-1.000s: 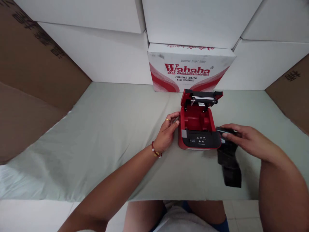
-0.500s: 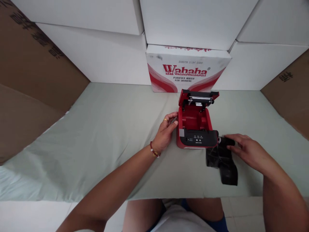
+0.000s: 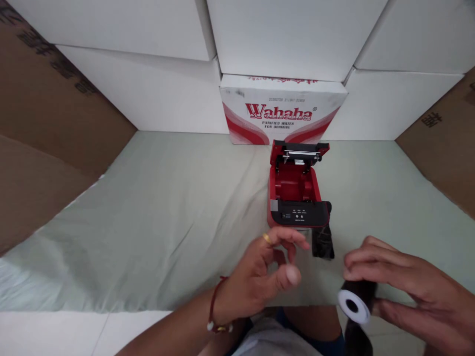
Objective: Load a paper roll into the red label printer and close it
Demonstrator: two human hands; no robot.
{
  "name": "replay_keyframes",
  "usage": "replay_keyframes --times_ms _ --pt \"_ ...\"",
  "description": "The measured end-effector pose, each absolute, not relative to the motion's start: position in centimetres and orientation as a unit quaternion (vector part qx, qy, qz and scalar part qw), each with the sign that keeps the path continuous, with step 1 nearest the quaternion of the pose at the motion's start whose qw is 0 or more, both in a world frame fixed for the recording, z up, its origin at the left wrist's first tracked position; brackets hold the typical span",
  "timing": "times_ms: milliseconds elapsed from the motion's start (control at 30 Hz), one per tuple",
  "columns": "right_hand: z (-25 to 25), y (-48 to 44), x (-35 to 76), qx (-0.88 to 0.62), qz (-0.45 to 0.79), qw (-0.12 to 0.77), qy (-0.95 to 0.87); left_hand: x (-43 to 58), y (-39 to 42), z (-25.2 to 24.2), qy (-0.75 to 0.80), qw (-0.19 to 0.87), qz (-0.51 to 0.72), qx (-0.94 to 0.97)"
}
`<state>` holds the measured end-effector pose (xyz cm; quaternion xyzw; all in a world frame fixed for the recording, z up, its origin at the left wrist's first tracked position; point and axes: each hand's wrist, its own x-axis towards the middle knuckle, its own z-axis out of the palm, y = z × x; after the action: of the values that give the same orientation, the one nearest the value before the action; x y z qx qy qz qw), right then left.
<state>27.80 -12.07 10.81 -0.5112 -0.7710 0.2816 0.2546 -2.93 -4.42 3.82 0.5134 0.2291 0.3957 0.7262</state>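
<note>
Black roll (image 3: pixel 364 290) held between thumb and fingers of the right hand (image 3: pixel 411 287), over the counter's (image 3: pixel 148 222) front edge, nearer and further right than the red printer (image 3: pixel 300 213); left hand (image 3: pixel 260 277) bare of any load, fingers loosely curled, thumb apart. Probably light and firm at the core, but limp and slippery along the dark strip (image 3: pixel 358 340) hanging below. Best gripped gently round the curved side, leaving the white end (image 3: pixel 361 314) free.

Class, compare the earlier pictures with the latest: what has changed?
The left hand has let go of the red printer and moved back toward the person. The right hand has drawn the dark roll away from the printer, also toward the person. The printer's lid stays open, and the Wahaha box remains behind it.
</note>
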Motion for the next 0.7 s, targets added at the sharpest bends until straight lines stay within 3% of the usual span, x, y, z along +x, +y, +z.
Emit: replay_keyframes --times_ms 133,233,567,700 --pt "10.5 -8.9 23.3 -0.424 0.353 0.265 -0.791 -2.0 -7.6 2.9 0.216 0.864 0.272 0.364" --pt "10.2 -8.0 21.8 -0.393 0.376 0.257 -0.799 -1.6 -8.3 2.6 0.227 0.889 0.279 0.285" --pt "9.2 -8.2 21.3 -0.365 0.349 0.275 -0.818 -0.6 -7.4 2.7 0.192 0.858 0.309 0.362" --pt "10.7 -6.8 22.4 -0.398 0.269 0.262 -0.837 -1.1 -6.5 2.1 0.200 0.740 0.371 0.524"
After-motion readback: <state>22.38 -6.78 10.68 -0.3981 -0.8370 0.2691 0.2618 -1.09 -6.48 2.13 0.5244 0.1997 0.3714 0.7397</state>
